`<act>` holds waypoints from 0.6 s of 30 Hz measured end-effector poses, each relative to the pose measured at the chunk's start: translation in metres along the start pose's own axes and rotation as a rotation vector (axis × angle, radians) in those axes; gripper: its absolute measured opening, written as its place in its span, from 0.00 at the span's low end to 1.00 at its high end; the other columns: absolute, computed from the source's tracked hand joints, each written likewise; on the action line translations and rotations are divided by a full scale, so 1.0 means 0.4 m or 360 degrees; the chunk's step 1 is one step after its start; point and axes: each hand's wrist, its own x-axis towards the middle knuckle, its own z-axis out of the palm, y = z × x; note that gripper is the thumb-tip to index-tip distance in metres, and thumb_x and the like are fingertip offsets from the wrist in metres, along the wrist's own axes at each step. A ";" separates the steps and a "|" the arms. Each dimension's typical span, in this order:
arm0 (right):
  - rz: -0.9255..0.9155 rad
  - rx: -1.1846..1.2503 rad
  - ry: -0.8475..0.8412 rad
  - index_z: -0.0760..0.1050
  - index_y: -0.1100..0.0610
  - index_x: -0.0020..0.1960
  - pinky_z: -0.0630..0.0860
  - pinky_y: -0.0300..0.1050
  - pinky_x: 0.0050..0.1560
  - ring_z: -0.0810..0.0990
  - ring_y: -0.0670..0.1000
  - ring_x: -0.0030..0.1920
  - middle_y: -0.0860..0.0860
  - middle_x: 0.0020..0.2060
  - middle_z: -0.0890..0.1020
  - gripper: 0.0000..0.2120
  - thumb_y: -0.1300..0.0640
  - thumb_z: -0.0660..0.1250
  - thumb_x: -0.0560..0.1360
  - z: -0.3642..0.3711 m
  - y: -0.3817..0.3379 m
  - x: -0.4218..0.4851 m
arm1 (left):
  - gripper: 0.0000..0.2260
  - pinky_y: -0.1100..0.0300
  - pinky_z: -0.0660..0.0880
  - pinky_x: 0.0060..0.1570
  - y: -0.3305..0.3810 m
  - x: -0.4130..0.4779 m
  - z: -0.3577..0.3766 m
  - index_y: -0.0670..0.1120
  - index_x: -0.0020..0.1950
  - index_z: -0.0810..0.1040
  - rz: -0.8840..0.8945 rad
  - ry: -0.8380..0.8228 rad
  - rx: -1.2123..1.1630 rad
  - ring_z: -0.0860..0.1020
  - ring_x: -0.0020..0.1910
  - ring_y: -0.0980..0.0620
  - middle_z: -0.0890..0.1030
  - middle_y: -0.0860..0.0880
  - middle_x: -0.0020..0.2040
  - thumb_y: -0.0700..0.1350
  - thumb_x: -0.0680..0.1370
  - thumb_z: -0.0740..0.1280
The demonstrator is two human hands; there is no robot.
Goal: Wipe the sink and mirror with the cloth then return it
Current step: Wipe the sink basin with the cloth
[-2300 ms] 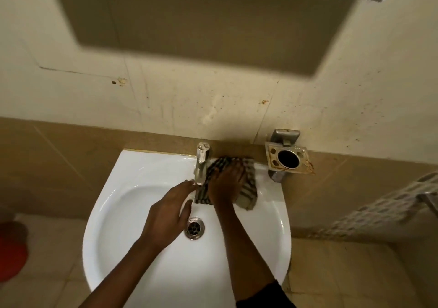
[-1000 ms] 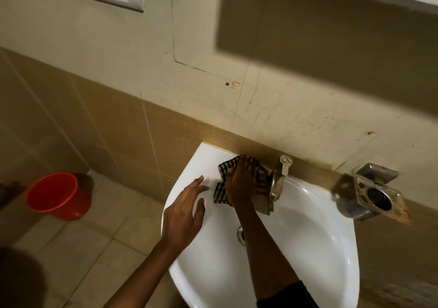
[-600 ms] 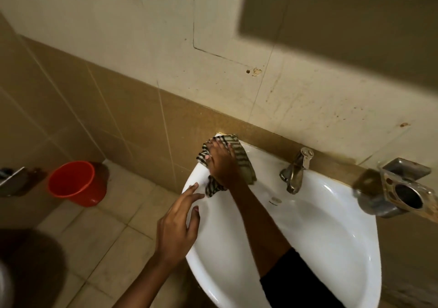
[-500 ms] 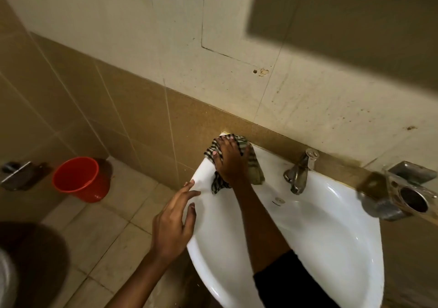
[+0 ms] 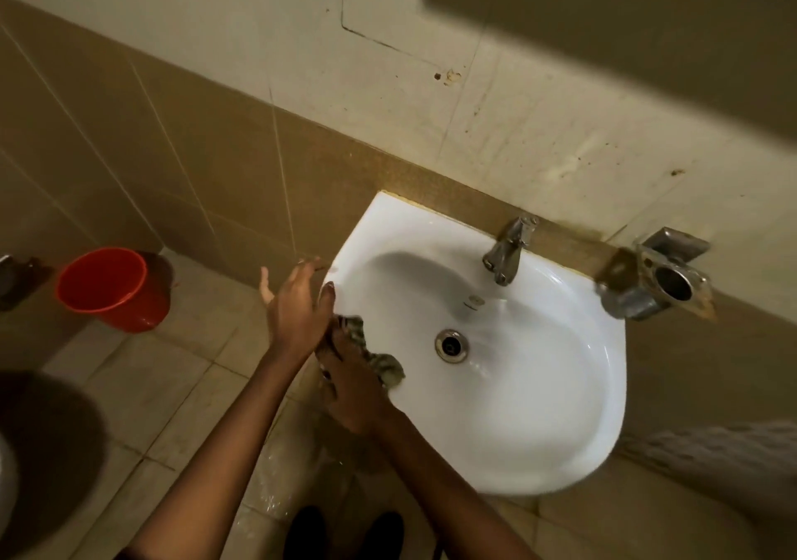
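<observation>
A white wall-mounted sink (image 5: 539,438) fills the right centre of the head view, with a metal tap (image 5: 506,249) at its back and a drain (image 5: 450,345) in the bowl. My right hand (image 5: 351,387) presses a checked cloth (image 5: 379,363) against the sink's left front rim. The cloth is blurred and mostly hidden under my fingers. My left hand (image 5: 297,305) hovers beside the sink's left edge, fingers spread, holding nothing. The mirror is out of view.
A metal holder (image 5: 660,283) is fixed to the wall right of the sink. A red bucket (image 5: 110,287) stands on the tiled floor at the left. My shoes (image 5: 345,533) show below the sink on wet tiles.
My right hand has dragged the cloth from the sink's back left corner down along the left rim to the front left. The camera has tilted, showing more of the bowl.
</observation>
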 end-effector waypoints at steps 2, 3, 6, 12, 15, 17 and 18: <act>0.0139 -0.0027 -0.0080 0.47 0.53 0.77 0.63 0.57 0.71 0.56 0.57 0.75 0.54 0.76 0.55 0.33 0.53 0.61 0.78 -0.017 0.016 -0.117 | 0.23 0.46 0.35 0.72 0.010 -0.014 0.027 0.46 0.62 0.75 0.0077 -0.0134 0.0016 0.75 0.65 0.48 0.79 0.47 0.63 0.55 0.74 0.53; 0.0217 -0.0072 -0.0100 0.47 0.53 0.76 0.67 0.56 0.67 0.62 0.57 0.72 0.54 0.75 0.60 0.34 0.49 0.61 0.78 -0.026 0.027 -0.163 | 0.21 0.46 0.34 0.71 0.010 -0.024 0.043 0.47 0.63 0.75 0.0118 -0.0180 0.0008 0.73 0.68 0.48 0.78 0.47 0.64 0.53 0.75 0.55; 0.0315 -0.0188 -0.0161 0.51 0.55 0.75 0.72 0.54 0.62 0.71 0.56 0.65 0.55 0.70 0.68 0.34 0.41 0.59 0.77 -0.053 0.042 -0.212 | 0.18 0.47 0.33 0.71 0.007 -0.055 0.081 0.47 0.65 0.74 0.0208 -0.0256 -0.0009 0.67 0.73 0.49 0.75 0.46 0.68 0.48 0.76 0.58; 0.0320 0.0220 -0.0035 0.62 0.53 0.69 0.76 0.48 0.53 0.77 0.51 0.53 0.54 0.59 0.77 0.28 0.36 0.54 0.76 -0.057 0.004 -0.142 | 0.17 0.55 0.50 0.74 -0.005 -0.106 0.136 0.44 0.62 0.77 0.0344 -0.0376 -0.0001 0.74 0.67 0.49 0.78 0.45 0.65 0.45 0.76 0.60; 0.0232 0.0064 -0.0130 0.60 0.54 0.71 0.75 0.50 0.56 0.76 0.54 0.57 0.55 0.62 0.75 0.27 0.40 0.54 0.78 -0.077 0.013 -0.184 | 0.14 0.52 0.60 0.71 -0.005 -0.107 0.141 0.45 0.58 0.80 0.0414 -0.0324 0.0136 0.79 0.60 0.47 0.83 0.46 0.58 0.44 0.75 0.60; 0.0204 -0.0144 -0.0212 0.59 0.53 0.73 0.71 0.52 0.61 0.74 0.56 0.62 0.56 0.67 0.72 0.25 0.42 0.52 0.80 -0.106 0.049 -0.261 | 0.14 0.51 0.74 0.58 0.002 -0.116 0.132 0.45 0.53 0.82 0.0498 -0.0326 0.0186 0.82 0.53 0.44 0.85 0.46 0.52 0.46 0.75 0.59; 0.0181 -0.0309 -0.0189 0.61 0.53 0.73 0.71 0.52 0.61 0.74 0.57 0.63 0.55 0.67 0.73 0.22 0.45 0.50 0.82 -0.132 0.085 -0.309 | 0.15 0.52 0.78 0.48 0.007 -0.125 0.127 0.46 0.51 0.82 0.0594 -0.0354 0.0200 0.83 0.48 0.44 0.85 0.47 0.48 0.48 0.75 0.57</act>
